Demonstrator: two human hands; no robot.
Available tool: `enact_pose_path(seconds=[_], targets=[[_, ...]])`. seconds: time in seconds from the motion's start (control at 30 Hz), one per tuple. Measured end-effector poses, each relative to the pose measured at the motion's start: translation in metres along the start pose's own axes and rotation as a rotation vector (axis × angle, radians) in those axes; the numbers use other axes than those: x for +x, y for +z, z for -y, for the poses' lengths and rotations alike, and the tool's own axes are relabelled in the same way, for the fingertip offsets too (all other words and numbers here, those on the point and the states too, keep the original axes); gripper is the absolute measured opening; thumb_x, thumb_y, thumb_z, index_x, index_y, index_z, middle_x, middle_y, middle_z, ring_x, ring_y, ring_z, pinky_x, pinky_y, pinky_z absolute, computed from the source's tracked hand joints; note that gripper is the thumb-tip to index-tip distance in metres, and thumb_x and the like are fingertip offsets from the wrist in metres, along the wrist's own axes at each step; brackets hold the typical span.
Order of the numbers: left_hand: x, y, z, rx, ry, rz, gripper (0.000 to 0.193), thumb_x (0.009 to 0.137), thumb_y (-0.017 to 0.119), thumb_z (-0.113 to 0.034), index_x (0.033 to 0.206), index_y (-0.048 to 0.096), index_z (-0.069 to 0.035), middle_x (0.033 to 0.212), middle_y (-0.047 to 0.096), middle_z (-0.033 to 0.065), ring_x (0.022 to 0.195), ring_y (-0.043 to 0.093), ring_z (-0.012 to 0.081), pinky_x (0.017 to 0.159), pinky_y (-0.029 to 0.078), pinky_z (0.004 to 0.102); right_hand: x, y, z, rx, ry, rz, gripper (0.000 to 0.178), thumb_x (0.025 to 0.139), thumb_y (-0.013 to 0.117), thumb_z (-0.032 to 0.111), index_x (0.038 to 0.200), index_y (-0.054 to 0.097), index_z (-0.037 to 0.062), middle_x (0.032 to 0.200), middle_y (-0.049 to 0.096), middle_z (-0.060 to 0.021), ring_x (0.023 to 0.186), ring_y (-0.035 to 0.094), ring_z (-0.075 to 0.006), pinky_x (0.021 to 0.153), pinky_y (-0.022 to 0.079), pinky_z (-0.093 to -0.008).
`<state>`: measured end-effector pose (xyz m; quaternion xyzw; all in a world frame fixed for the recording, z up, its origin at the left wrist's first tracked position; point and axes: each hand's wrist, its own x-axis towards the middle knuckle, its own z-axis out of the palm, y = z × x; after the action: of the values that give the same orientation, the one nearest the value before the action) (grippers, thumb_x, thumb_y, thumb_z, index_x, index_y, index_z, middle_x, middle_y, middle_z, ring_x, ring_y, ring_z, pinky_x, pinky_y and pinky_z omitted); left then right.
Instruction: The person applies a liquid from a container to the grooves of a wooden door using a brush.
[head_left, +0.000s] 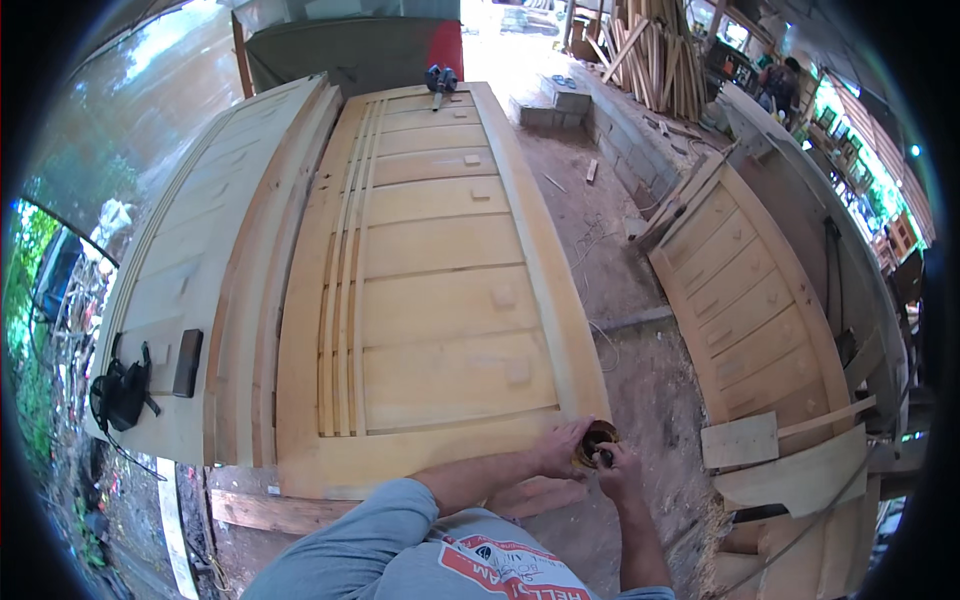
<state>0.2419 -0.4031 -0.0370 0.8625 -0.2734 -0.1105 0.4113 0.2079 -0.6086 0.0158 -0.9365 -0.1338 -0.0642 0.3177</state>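
Observation:
A small round tub [600,432], brown-rimmed and dark inside, is at the near right corner of a pale wooden door [450,300]. My left hand [562,448] is closed around the tub's left side. At its right side, my right hand [618,470] has its fingers bent together over the opening. Whatever those fingers grip is too small and dark to name. The door lies flat in front of me, with recessed panels, small raised blocks and several long grooves down its left part.
More pale doors [180,240] are stacked to the left, bearing a black corded tool [122,392] and a dark block [187,362]. A dark power tool [440,80] sits on the door's far end. Another panelled door [755,300] leans at right. A person [780,85] is far back.

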Motion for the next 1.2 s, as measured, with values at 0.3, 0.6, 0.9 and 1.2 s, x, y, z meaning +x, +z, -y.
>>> enact_pose_path(seconds=[0.3,0.6,0.9,1.2], targets=[[-0.006,0.016,0.003,-0.103,-0.013,-0.218,0.104,0.074,0.090,-0.043,0.154,0.036,-0.005,0.144,0.055,0.0204,0.133,0.054,0.0397,0.110,0.042,0.0522,0.005,0.003,0.013,0.078,-0.018,0.009,0.021,0.086,0.081,0.014,0.106,0.076,0.0097,0.098,0.073,-0.0150,0.088,0.072,-0.0345,0.077,0.058,-0.0411],[-0.111,-0.072,-0.013,-0.390,-0.060,-0.380,0.077,0.077,0.092,-0.033,0.138,0.054,-0.007,0.128,0.064,0.0179,0.120,0.064,0.0366,0.103,0.052,0.0446,0.011,0.023,0.088,0.209,-0.005,0.318,0.022,0.089,0.079,0.009,0.111,0.074,0.0074,0.100,0.072,-0.0171,0.087,0.073,-0.0332,0.075,0.057,-0.0398],[-0.247,-0.100,0.043,-0.252,-0.344,-0.540,0.099,0.071,0.096,-0.028,0.147,0.040,0.000,0.140,0.055,0.0216,0.132,0.057,0.0357,0.114,0.047,0.0425,0.026,0.110,0.187,0.266,-0.393,0.440,0.028,0.088,0.079,0.012,0.116,0.073,0.0111,0.088,0.068,-0.0146,0.073,0.069,-0.0330,0.063,0.055,-0.0432],[-0.322,-0.096,0.061,-0.135,-0.448,-0.669,0.106,0.069,0.095,-0.036,0.150,0.036,-0.002,0.140,0.052,0.0249,0.133,0.053,0.0428,0.113,0.047,0.0471,0.016,0.150,0.245,0.298,-0.483,0.515,0.031,0.087,0.078,0.012,0.117,0.072,0.0141,0.089,0.067,-0.0122,0.074,0.067,-0.0330,0.062,0.053,-0.0429]])
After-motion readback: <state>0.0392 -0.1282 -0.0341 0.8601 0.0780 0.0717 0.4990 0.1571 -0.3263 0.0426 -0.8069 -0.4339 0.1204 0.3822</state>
